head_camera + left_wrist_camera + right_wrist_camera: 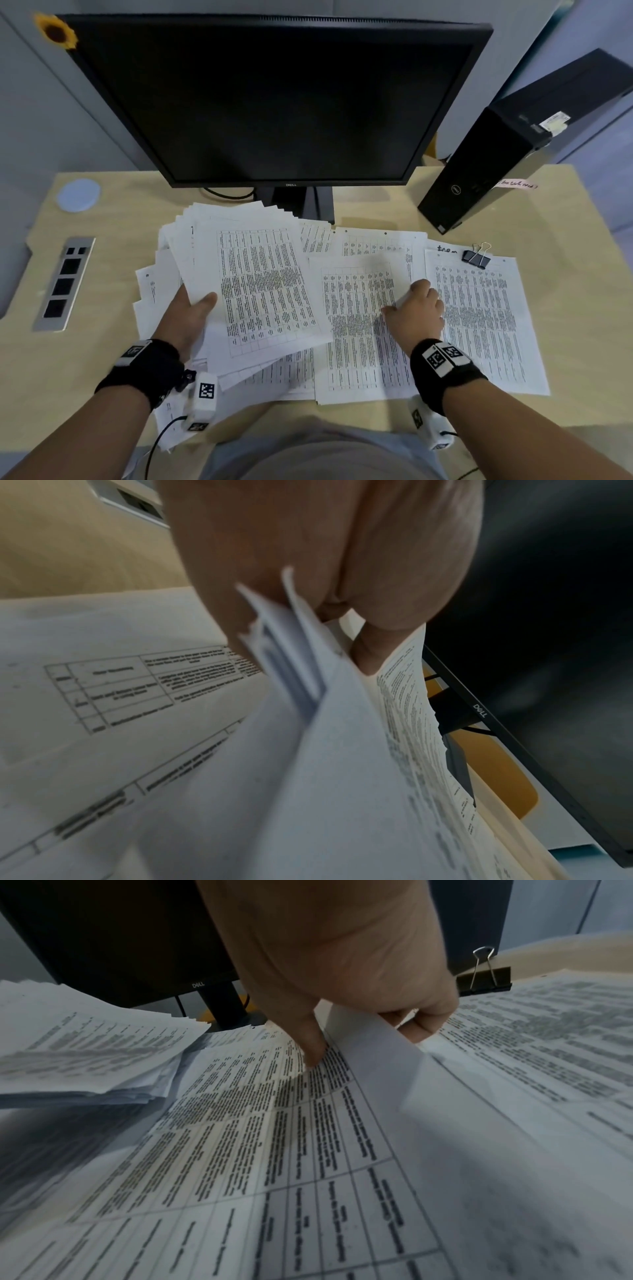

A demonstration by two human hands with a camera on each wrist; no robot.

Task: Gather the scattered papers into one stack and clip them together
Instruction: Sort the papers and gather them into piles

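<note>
Printed sheets with tables lie spread over the desk [565,212]. My left hand [191,308] grips a fanned stack of papers [253,284] by its lower left edge, thumb on top, lifted above the loose sheets; in the left wrist view the stack [342,750] runs away from my palm. My right hand [416,311] pinches the right edge of the middle sheet [359,325], thumb on top and fingers curled under the lifted edge [373,1042]. Another sheet [479,318] lies flat to the right. A black binder clip [476,257] sits at its top edge [484,980].
A black monitor [274,102] stands behind the papers on its stand [301,202]. A black computer tower [496,164] is at the back right. A metal socket panel [65,284] and a round white cap [78,195] sit on the left of the desk.
</note>
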